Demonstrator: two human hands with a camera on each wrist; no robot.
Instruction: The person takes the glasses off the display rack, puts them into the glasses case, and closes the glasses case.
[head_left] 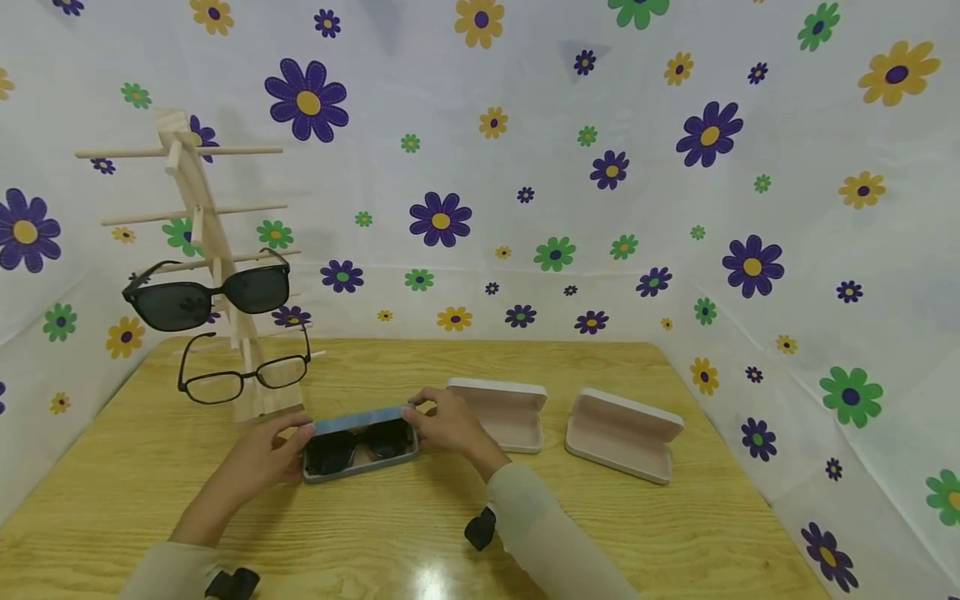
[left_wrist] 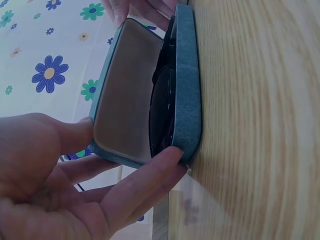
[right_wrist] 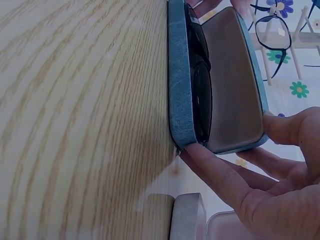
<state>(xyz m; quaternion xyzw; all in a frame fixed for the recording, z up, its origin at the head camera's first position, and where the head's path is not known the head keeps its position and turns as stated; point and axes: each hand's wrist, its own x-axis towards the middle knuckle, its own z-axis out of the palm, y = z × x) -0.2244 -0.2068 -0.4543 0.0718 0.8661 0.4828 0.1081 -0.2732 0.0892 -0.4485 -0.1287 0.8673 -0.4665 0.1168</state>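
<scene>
A blue-green glasses case sits on the wooden table with its lid partly raised. Inside it lies a pair of dark sunglasses, lenses toward me. My left hand grips the case's left end, thumb at the lid edge and fingers against the end of the lower half, as the left wrist view shows. At the opposite end my right hand holds the case the same way. The right wrist view shows that thumb on the lid's rim and a fingertip by the base corner.
Two pale cases, one behind my right hand and another farther right, stand open. At the left a wooden rack carries black sunglasses above clear-lens glasses. A flower-print cloth surrounds the table.
</scene>
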